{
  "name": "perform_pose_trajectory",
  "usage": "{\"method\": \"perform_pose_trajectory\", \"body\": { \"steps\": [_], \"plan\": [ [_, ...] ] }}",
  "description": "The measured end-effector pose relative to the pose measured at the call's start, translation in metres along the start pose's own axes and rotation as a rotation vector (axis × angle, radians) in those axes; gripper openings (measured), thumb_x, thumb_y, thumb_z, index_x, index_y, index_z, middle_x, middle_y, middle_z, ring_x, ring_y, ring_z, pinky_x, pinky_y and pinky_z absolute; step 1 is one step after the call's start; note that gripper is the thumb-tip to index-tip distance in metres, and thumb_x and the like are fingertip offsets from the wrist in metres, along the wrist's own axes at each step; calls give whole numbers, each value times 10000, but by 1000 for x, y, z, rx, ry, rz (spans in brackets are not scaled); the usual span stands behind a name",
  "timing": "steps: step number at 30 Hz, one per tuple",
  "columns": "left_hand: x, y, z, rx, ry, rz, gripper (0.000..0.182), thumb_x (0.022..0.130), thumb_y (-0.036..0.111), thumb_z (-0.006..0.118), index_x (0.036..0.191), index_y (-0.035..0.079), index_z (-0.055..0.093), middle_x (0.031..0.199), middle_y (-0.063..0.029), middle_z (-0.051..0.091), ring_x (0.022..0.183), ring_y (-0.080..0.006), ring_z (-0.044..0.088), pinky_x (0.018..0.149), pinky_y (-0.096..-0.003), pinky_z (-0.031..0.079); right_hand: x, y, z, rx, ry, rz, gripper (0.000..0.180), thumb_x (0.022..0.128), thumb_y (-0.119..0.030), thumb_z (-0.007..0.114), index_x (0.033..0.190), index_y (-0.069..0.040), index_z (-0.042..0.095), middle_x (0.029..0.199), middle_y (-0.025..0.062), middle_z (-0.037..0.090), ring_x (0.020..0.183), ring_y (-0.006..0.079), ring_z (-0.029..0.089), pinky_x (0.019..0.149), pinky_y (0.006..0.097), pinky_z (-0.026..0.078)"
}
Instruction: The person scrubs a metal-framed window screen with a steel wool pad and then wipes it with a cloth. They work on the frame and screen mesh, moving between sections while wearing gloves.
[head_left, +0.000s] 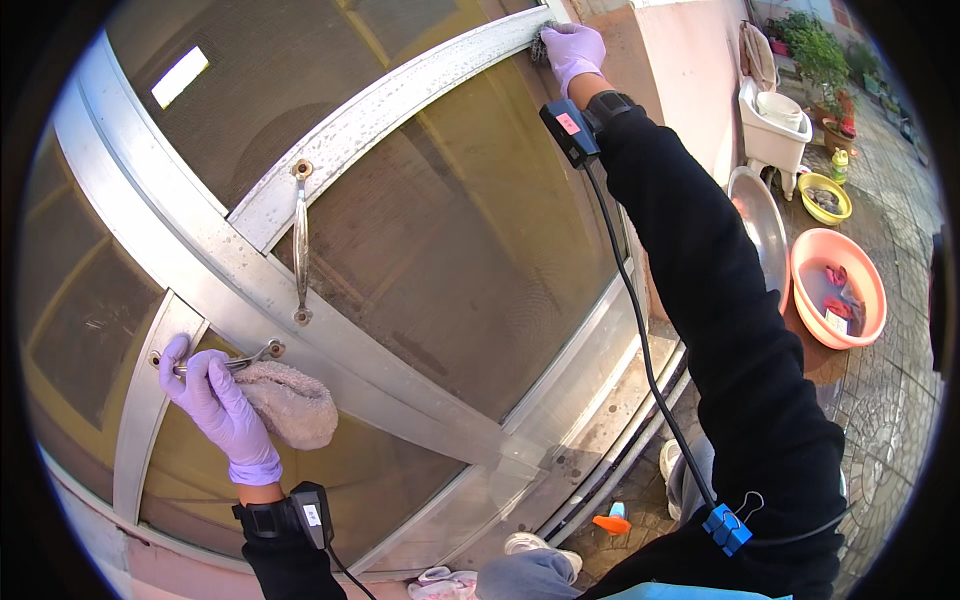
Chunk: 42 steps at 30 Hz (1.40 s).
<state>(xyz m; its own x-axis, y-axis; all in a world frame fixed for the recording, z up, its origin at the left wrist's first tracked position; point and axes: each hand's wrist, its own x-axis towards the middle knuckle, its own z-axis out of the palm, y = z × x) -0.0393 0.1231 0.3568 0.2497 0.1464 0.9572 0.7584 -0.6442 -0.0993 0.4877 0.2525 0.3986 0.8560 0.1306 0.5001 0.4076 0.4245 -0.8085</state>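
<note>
My right hand (574, 52), in a light purple glove, presses a grey steel-wool scourer (539, 46) to the far end of the metal crossbar (405, 94) of a glazed door. The fingers are closed round the scourer. My left hand (225, 409), gloved alike, holds a beige terry cloth (292, 405), with its fingers hooked at the lower metal door handle (251, 358). A second metal handle (301, 244), with rusty screw ends, stands on the crossbar and the door frame between my hands. Pale spots and drops mark the crossbar.
At the right are a pink basin (847, 337) with water and cloths, a large metal basin (776, 225), a yellow basin (846, 206), and a white sink (780, 150). An orange object (612, 524) lies near my feet. Pipes (622, 457) run along the sill.
</note>
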Motion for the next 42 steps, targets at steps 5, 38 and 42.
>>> {"method": "perform_pose_trajectory", "body": {
  "steps": [5, 38, 42],
  "plan": [
    [-1, 0, 2, -32, 13, -33, 140, 1009, 88, 491, 930, 29, 590, 1311, -138, 415, 1240, -270, 431, 1054, -386, 350, -67, -26, -8, 4, -73, -167, 277, 797, -215, 780, 982, -11, 762, 959, 148, 744, 898, 240, 716, 854, 315, 535],
    [5, 8, -4, -188, 97, -37, 77, 929, 135, 665, 952, 61, 668, 1235, -103, 479, 828, -190, 619, 797, -317, 514, -254, -176, -2, -21, -627, -1248, 98, 771, -77, 693, 855, -28, 707, 880, 130, 651, 865, 306, 640, 768, 382, 527],
    [5, 9, -5, -171, 96, -72, 98, 928, 178, 664, 946, 82, 671, 1209, -85, 511, 840, -220, 643, 781, -338, 526, -258, -215, -8, -501, -652, -1434, 150, 740, -75, 711, 872, -4, 715, 888, 163, 669, 856, 304, 661, 738, 390, 547]
  ]
}}
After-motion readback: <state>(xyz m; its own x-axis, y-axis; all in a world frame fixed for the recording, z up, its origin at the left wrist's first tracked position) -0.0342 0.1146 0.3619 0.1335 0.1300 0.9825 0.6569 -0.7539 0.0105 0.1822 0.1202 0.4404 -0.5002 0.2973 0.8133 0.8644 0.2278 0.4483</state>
